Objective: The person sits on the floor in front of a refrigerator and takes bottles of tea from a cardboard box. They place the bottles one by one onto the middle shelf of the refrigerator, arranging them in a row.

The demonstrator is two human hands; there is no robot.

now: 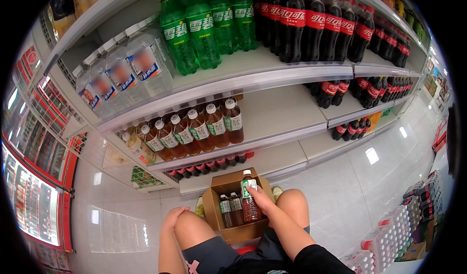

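My right hand (259, 198) is closed around a bottle of brown tea (250, 210) with a white cap and a green and white label, held upright over the right side of an open cardboard box (240, 234). Two similar tea bottles (231, 215) stand inside the box, at its left. My left hand (177, 215) rests on my left knee and holds nothing; whether its fingers are apart is hard to see. On the middle shelf, a row of like tea bottles (200, 133) stands with white caps up.
Above are large clear bottles (146, 66), green soda bottles (202, 33) and cola bottles (292, 29). More cola bottles lie on the low shelf (273, 164) behind the box. Shrink-wrapped bottle packs (386, 230) stand on the floor at right; lit drink coolers (33, 197) line the left.
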